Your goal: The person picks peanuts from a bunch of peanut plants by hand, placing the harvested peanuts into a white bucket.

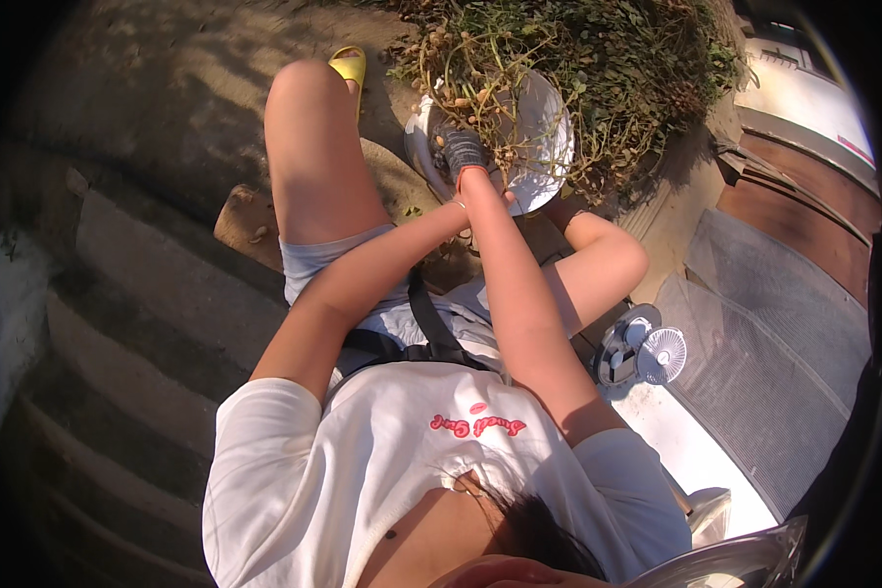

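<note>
My right hand (461,149) wears a grey knitted glove with an orange band at the wrist. Its curled fingers are in among the stems and pods of peanut plants (503,110), over a white basin (551,147). My bare left hand (509,198) crosses beneath my right forearm, which hides most of it. Only its fingertips show, close to the lower ends of the stems near the basin's rim; what they hold cannot be made out. Pale peanuts hang on the plants beside the glove.
A large heap of leafy peanut plants (632,81) lies beyond the basin. Concrete steps (169,272) are at left, with a brick-like block (246,224) near my knee. At right are a small fan (661,356) and grey mesh sheets (764,360). A yellow slipper (349,70) is on one foot.
</note>
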